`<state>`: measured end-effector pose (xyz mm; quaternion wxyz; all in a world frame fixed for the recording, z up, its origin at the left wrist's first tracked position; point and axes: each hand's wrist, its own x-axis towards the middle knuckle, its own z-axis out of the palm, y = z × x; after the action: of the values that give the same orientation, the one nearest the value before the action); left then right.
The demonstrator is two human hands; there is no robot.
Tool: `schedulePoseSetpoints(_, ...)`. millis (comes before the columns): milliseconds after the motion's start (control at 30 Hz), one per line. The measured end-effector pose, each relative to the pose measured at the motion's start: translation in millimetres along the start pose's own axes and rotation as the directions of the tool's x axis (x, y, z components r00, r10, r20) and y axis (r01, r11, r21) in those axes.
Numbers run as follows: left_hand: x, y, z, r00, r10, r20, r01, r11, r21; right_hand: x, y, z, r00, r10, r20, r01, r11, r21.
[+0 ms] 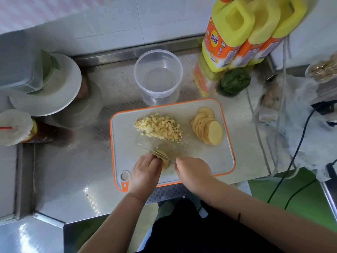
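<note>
A grey cutting board (215,157) with an orange rim lies on the steel counter. On it are a heap of diced potato (158,127) and a fanned row of potato slices (208,128). Near the board's front, my left hand (145,172) curls its fingers down onto a small stack of potato slices (161,156). My right hand (193,170) grips the handle of a knife (151,149); its thin blade runs left across the stack, beside my left fingertips.
A clear plastic tub (158,77) with water stands behind the board. Yellow oil bottles (229,33) and a green pepper (235,81) sit at the back right, plates (60,99) and a capped cup (12,126) at the left, plastic bags (299,114) and cables at the right.
</note>
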<state>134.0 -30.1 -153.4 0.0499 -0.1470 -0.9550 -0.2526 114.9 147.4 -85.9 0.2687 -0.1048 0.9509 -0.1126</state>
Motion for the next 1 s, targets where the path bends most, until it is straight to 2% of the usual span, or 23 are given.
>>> schedulePoseSetpoints(200,2.8,-0.6,5.3,0.999,-0.010,-0.041,0.009,0.999,-0.034,-2.5,-5.4,-4.1,0.998,0.003,0.063,0.001,0.998,-0.060)
schedulePoseSetpoints(733,0.0,-3.4,16.5,0.995,-0.051,-0.081,0.044,0.995,-0.090,9.7,-4.3,1.0,0.992,-0.008,0.125,0.014,0.998,-0.053)
schedulePoseSetpoints(933,19.2,10.1,-20.7,0.980,-0.010,-0.201,0.005,1.000,-0.026,14.4,0.4,12.2,0.997,-0.015,0.082,0.018,0.999,-0.042)
schedulePoseSetpoints(967,36.2,16.8,-29.5,0.990,-0.007,-0.141,0.012,0.999,0.038,15.2,0.6,12.1,0.997,-0.006,0.071,0.009,0.999,-0.040)
schedulePoseSetpoints(1000,54.0,23.5,-35.4,1.000,-0.020,0.012,0.018,0.992,0.123,15.2,0.7,11.9,0.998,0.004,0.064,-0.001,0.999,-0.033)
